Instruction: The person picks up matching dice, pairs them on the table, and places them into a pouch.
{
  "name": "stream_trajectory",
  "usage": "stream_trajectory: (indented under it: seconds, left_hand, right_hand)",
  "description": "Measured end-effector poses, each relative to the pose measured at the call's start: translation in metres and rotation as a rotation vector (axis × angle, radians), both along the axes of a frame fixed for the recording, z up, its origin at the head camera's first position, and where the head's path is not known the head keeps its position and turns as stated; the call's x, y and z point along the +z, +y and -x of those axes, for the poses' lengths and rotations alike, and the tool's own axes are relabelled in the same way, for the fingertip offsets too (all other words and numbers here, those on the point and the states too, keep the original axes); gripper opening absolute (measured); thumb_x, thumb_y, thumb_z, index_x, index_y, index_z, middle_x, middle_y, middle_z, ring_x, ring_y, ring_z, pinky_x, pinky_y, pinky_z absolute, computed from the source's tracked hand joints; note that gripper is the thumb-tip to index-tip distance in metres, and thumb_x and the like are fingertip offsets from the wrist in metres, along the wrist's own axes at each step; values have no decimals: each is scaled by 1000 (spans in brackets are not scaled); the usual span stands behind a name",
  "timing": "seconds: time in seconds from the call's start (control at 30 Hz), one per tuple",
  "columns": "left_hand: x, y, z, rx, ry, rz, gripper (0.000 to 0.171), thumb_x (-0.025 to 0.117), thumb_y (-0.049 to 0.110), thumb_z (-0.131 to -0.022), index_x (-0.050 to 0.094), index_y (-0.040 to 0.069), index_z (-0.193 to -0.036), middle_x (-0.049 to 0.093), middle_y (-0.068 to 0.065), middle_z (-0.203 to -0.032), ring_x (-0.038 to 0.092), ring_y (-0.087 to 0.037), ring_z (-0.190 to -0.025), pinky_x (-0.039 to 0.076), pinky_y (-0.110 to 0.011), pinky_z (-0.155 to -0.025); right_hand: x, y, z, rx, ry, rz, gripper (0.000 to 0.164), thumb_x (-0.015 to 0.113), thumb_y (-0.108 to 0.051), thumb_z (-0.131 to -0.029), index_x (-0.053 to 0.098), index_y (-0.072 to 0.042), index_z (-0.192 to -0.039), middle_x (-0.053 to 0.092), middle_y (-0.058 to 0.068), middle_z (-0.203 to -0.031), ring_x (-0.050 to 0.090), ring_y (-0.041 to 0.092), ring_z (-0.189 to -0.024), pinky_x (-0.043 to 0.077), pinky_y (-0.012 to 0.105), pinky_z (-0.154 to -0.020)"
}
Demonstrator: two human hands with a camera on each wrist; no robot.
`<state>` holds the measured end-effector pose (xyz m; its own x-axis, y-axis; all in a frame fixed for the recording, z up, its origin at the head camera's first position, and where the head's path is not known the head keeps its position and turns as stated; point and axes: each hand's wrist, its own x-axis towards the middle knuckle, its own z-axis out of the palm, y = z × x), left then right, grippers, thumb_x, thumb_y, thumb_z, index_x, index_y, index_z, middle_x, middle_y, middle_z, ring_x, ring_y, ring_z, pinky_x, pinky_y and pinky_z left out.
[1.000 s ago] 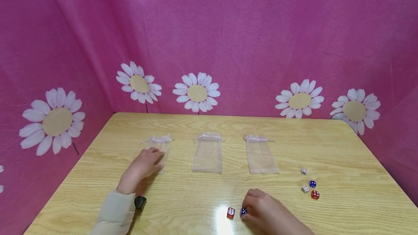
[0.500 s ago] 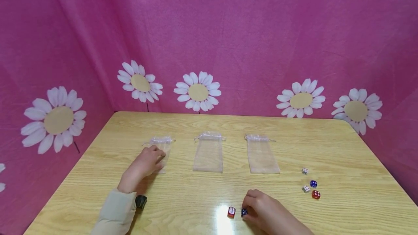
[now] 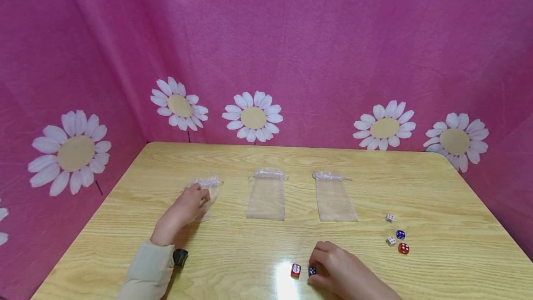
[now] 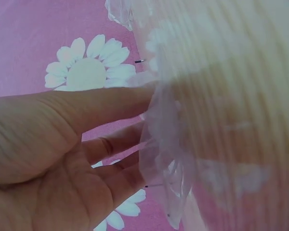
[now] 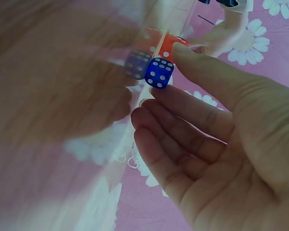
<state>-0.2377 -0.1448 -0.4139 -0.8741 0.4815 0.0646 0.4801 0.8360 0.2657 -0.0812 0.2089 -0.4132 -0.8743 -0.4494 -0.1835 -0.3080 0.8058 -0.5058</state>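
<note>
My left hand (image 3: 188,206) pinches the leftmost of three sheer pale-pink drawstring bags (image 3: 213,193), its fingers covering much of the lower part. In the left wrist view the thin fabric (image 4: 166,125) bunches up at the fingertips. At the table's near side, thumb and index finger of my right hand (image 3: 339,267) hold a blue die (image 3: 312,271) from either side, down at the tabletop. The right wrist view shows white pips on this die (image 5: 159,73). Just left of it lies a red die (image 3: 295,271).
The middle bag (image 3: 266,198) and right bag (image 3: 335,200) lie flat on the wooden table (image 3: 241,249). Toward the right are two white dice (image 3: 389,217), another blue die (image 3: 400,234) and another red die (image 3: 403,248). A pink flowered cloth (image 3: 316,59) hangs behind.
The left hand's fingers have drawn together, and the left bag has bunched and shifted under them. My right hand and the dice have stayed in place.
</note>
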Motion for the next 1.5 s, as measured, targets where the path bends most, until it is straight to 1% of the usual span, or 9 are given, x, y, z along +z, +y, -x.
stream_trajectory:
  seconds: [0.17, 0.3, 0.5, 0.77, 0.93, 1.03, 1.13, 1.33, 1.5]
  left_hand:
    - [0, 0, 1, 25, 3, -36, 17, 68, -3, -84, 57, 5, -74, 50, -6, -76, 45, -17, -72, 43, -30, -64]
    - [1, 0, 2, 34, 7, -57, 19, 68, -2, -85, 57, 6, -70, 50, -5, -74, 45, -16, -71, 43, -28, -64]
    - [1, 3, 1, -4, 76, -94, 22, 65, -4, -84, 57, 6, -67, 47, -4, -71, 41, -14, -67, 38, -24, -59]
    - [5, 9, -2, -12, 121, -83, 17, 64, -6, -85, 62, 4, -71, 52, -6, -73, 47, -13, -67, 47, -26, -61]
    - [8, 14, -3, -1, 160, -118, 15, 67, -3, -86, 65, 4, -73, 55, -4, -71, 46, -12, -67, 47, -24, -61]
    - [9, 17, -4, -12, 220, -130, 16, 68, -3, -86, 64, 4, -71, 54, -3, -68, 44, -13, -65, 44, -23, -59]
    - [10, 20, -4, -44, 313, -134, 17, 70, -4, -83, 65, 5, -70, 54, -3, -67, 47, -13, -65, 46, -25, -60]
    - [15, 28, -8, -117, 438, -146, 12, 75, -2, -79, 69, 5, -73, 60, -4, -71, 56, -18, -71, 52, -30, -66]
    - [18, 35, -13, -142, 465, -144, 9, 79, 1, -77, 72, 6, -77, 62, -3, -74, 60, -17, -74, 55, -29, -68]
  right_hand:
    - [2, 2, 1, -25, -39, 30, 23, 72, -43, -85, 71, -24, -98, 58, -15, -93, 50, -1, -79, 55, 22, -76]
    - [3, 2, 0, -29, 1, 61, 24, 70, -45, -87, 71, -23, -97, 58, -15, -92, 49, -2, -79, 53, 21, -74]
    - [2, 1, 1, -34, 49, 102, 26, 68, -45, -88, 70, -21, -96, 58, -14, -91, 49, -4, -78, 51, 20, -70]
    - [1, 3, 0, -30, 85, 141, 23, 67, -44, -89, 69, -22, -95, 58, -14, -91, 50, -4, -79, 51, 19, -70]
    - [-1, 4, -1, 3, 189, 137, 22, 67, -44, -90, 69, -22, -93, 60, -13, -92, 52, -3, -80, 52, 20, -71]
    - [-2, 3, -1, 21, 277, 126, 20, 68, -40, -90, 70, -21, -91, 62, -13, -92, 54, -2, -83, 53, 21, -72]
    - [-1, 3, -1, 11, 317, 118, 18, 69, -37, -90, 70, -19, -90, 63, -12, -91, 56, -1, -84, 54, 22, -73]
    - [1, 4, 1, -15, 300, 124, 21, 69, -36, -90, 69, -17, -95, 64, -10, -93, 58, 0, -85, 55, 23, -74]
    - [1, 6, 2, -11, 288, 149, 23, 68, -37, -90, 70, -15, -96, 65, -8, -95, 61, 3, -87, 56, 24, -75]
